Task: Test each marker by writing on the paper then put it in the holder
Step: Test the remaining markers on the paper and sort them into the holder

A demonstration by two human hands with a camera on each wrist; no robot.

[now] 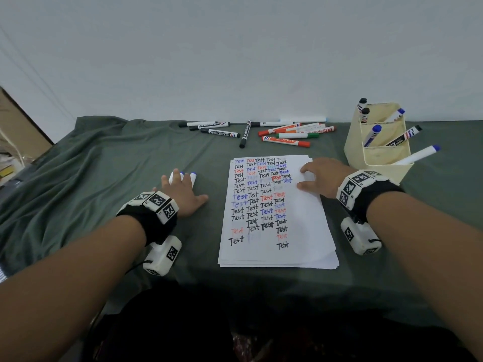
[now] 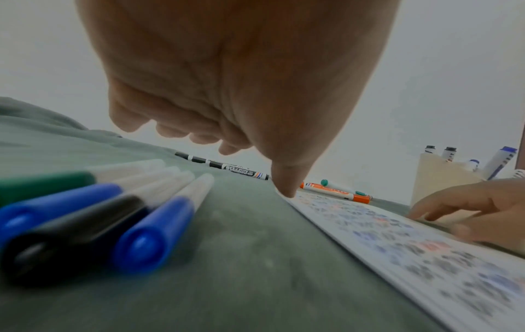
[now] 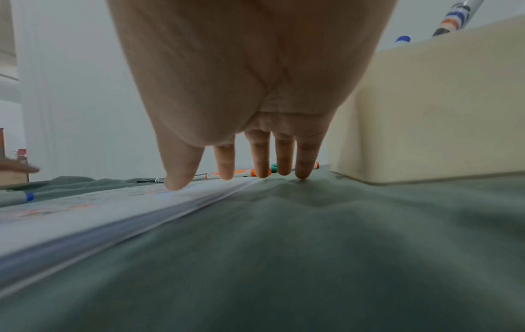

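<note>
Lying nearest the person, the paper (image 1: pixel 277 212) is a stack with its long axis running away from the body, its top sheet filled on the left with rows of "Test" in black, blue and red, the right margin bare; green cloth (image 1: pixel 104 165) shows free on both sides of it. The right hand (image 1: pixel 320 176) rests flat on the stack's far right edge with fingers spread and straight; only the right wrist view shows the thumb on the sheet while the outer fingertips (image 3: pixel 302 173) press the cloth just past the paper's edge, the holder (image 3: pixel 426 101) close beside them. The left hand (image 1: pixel 183 194) lies open on the cloth left of the paper, holding nothing; from the head view it hides all but two blue caps, yet the left wrist view reveals four capped markers (image 2: pixel 93 213) side by side beneath it, green, blue, black and blue, caps towards the wrist. Farther back, loose markers (image 1: pixel 261 131) lie scattered near the wall, black ones left, orange and green right; the cream holder at far right already carries several markers leaning outward.
</note>
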